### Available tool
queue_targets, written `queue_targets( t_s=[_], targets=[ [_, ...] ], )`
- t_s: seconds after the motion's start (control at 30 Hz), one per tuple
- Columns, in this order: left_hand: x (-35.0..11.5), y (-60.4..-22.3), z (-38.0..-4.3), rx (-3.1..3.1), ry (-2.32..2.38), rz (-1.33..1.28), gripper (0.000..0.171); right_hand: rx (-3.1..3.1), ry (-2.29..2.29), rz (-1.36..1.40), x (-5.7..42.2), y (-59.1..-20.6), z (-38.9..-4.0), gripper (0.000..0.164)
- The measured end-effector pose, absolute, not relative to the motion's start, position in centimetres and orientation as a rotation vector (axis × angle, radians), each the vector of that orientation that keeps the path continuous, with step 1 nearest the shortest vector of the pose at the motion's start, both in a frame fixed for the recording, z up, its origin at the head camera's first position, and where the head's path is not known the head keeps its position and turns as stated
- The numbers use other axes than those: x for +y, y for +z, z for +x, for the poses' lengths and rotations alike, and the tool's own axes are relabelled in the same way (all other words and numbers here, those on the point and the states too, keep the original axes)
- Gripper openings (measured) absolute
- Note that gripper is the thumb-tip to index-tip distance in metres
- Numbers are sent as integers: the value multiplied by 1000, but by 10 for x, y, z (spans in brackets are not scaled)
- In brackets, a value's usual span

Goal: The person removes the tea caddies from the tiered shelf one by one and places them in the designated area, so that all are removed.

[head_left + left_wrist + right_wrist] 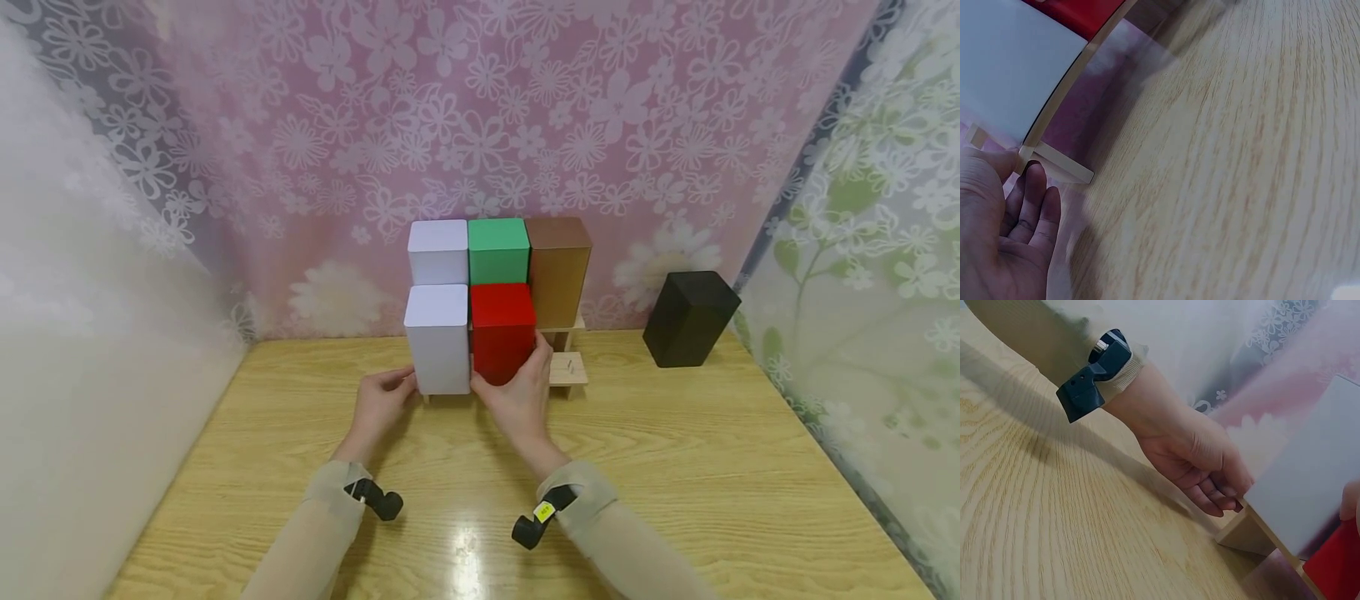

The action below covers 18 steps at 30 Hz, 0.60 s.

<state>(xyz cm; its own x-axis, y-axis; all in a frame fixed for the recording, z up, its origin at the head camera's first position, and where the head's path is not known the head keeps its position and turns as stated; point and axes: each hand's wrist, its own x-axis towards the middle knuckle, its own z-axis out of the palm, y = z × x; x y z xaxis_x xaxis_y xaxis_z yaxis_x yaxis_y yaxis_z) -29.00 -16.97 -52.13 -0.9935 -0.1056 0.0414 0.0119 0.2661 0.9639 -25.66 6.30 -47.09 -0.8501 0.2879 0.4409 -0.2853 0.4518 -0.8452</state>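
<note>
Hands at the front row of a stepped wooden rack (567, 367) on the table (675, 467). Right hand (519, 393) wraps the red box (501, 332): thumb side on its right face, fingers curled round the lower front, so a grip, not just a touch. Left hand (382, 402) sits at the lower left corner of the front white box (438, 337); fingers loosely bent, tips touching the box foot and the rack's wooden rail (1060, 164). Left wrist view shows the palm open, nothing pinched.

Step in hand, as I judge it: seating or lifting the red box in the front row, left hand steadying the rack. Red box stands upright, touching the white box on its left, with the green box (498, 249) behind. Back row also has a second white box (438, 250) and a brown box (558, 268). Black box (688, 317) stands well apart to the right, tilted.

Next move likely needs a straight vertical pull or push, keeping clear of the white neighbour. Front right slot of the rack is bare.
</note>
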Motion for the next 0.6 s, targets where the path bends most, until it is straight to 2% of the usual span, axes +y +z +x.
queue_targets(
  t_s=[0.6],
  targets=[
    [-167, -521, -289, -2465, -1757, 92, 31, -2108, 1451, -14, 70, -472, -253, 99]
  ],
)
